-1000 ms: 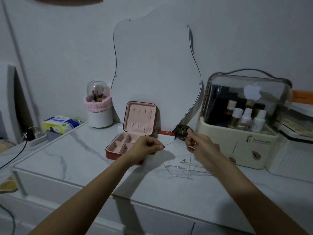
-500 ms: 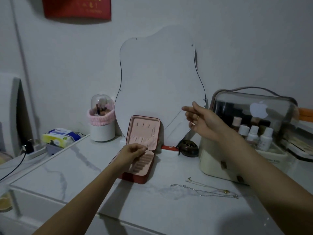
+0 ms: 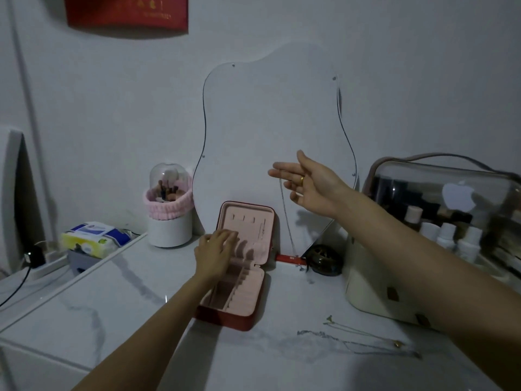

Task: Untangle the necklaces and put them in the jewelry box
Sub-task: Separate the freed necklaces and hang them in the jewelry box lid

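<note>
A red jewelry box (image 3: 225, 318) with pink lining stands open on the white marble tabletop (image 3: 118, 314). My left hand (image 3: 214, 255) is at its upright lid (image 3: 253, 218), fingers curled on the pink pocket at the lid's foot. My right hand (image 3: 313, 184) is raised to the right of the box in front of the mirror. It pinches the top of a thin silver necklace (image 3: 286, 215), which hangs straight down to just above the table. Other thin necklaces (image 3: 363, 338) lie loosely together on the table at the right front.
A wavy mirror (image 3: 270, 122) leans on the wall behind the box. A cream cosmetics case (image 3: 375, 292) with bottles stands at the right, a dark round dish (image 3: 324, 259) beside it. A brush holder with a pink band (image 3: 169, 215) and a tissue pack (image 3: 95, 238) sit at the left.
My right hand lifted one necklace free of the others and raised it high. My left hand let go of the chain and went to the box lid. The camera tilted upward.
</note>
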